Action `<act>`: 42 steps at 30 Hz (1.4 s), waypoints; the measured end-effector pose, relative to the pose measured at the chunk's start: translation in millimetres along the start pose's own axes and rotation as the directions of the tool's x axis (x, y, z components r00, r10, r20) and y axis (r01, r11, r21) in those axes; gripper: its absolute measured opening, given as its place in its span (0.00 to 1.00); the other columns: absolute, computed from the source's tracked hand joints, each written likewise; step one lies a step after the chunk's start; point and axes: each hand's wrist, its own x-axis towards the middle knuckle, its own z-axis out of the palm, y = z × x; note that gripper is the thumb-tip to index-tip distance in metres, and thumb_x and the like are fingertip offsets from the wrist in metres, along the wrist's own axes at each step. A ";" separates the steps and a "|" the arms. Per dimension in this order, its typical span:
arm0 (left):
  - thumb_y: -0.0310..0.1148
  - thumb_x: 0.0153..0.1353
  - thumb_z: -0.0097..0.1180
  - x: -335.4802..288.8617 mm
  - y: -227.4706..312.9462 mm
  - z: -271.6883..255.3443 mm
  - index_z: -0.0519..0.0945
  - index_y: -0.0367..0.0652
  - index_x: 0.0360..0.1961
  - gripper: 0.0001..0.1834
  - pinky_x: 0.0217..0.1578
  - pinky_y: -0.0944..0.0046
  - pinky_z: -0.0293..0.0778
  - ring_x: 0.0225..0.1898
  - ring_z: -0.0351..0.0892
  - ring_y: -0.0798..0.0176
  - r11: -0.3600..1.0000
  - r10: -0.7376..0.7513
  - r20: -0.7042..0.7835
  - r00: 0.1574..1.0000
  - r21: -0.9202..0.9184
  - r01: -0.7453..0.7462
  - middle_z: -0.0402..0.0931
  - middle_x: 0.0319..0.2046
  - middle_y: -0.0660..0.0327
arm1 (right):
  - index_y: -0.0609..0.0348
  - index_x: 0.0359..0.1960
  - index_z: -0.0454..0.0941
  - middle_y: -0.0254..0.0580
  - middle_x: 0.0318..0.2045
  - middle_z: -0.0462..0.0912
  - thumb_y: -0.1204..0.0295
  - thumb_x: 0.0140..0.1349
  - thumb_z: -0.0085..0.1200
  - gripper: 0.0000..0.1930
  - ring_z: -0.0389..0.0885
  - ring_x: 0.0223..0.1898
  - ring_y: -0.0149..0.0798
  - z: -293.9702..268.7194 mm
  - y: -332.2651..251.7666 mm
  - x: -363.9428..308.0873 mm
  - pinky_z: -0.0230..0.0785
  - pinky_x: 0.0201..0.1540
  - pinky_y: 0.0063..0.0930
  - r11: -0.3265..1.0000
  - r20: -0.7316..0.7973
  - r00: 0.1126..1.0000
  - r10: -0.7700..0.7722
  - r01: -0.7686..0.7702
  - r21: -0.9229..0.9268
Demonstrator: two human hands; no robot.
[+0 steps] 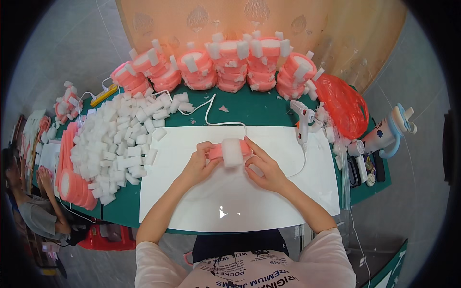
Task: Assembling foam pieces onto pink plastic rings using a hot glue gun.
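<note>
Over the white board (182, 211), a pink foam piece (216, 152) is held level between both hands. A white foam block (233, 153) sits across its middle, facing me. My left hand (196, 164) pinches the pink piece's left end between thumb and fingers. At its right end, my right hand (264, 168) is closed on the piece, with the index finger along the upper edge and the thumb near the block. Whether the block is stuck on or only pressed there cannot be seen. A white hot glue gun (302, 120) stands at the board's upper right, its cord trailing down.
White foam blocks (117, 144) are heaped left of the board, beside pink foam rings (74, 187). Stacked pink-and-white foam pieces (231, 65) line the table's far side. A red plastic bag (343, 105) and a tumbler (382, 137) stand right. Another person (41, 211) works at far left.
</note>
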 end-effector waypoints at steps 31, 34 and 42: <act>0.25 0.56 0.54 -1.0 2.2 1.9 0.54 0.40 0.45 0.22 0.36 0.62 0.72 0.35 0.77 0.50 0.999 0.039 -0.017 0.999 0.017 -0.039 0.74 0.37 0.47 | 0.59 0.29 0.76 0.52 0.63 0.54 0.80 0.47 0.54 0.06 0.55 0.63 0.51 -2.5 -0.3 -2.0 0.58 0.57 0.36 0.999 0.030 1.000 -0.011 0.012 -0.041; 0.25 0.56 0.54 -0.3 3.7 1.5 0.54 0.40 0.45 0.22 0.36 0.61 0.72 0.36 0.77 0.50 0.998 0.051 -0.009 0.999 0.034 -0.050 0.74 0.36 0.47 | 0.59 0.28 0.73 0.53 0.63 0.54 0.81 0.47 0.53 0.06 0.55 0.63 0.52 -2.2 -1.2 -1.6 0.56 0.58 0.36 0.999 0.027 0.999 -0.018 0.019 -0.032; 0.25 0.56 0.54 -1.5 -0.5 2.8 0.54 0.38 0.45 0.22 0.36 0.62 0.72 0.35 0.78 0.50 0.998 0.061 -0.028 0.998 0.013 -0.061 0.75 0.34 0.47 | 0.59 0.29 0.76 0.53 0.63 0.55 0.81 0.46 0.54 0.06 0.56 0.63 0.51 -1.3 1.3 -0.7 0.58 0.58 0.36 0.998 0.025 0.999 -0.032 0.033 -0.057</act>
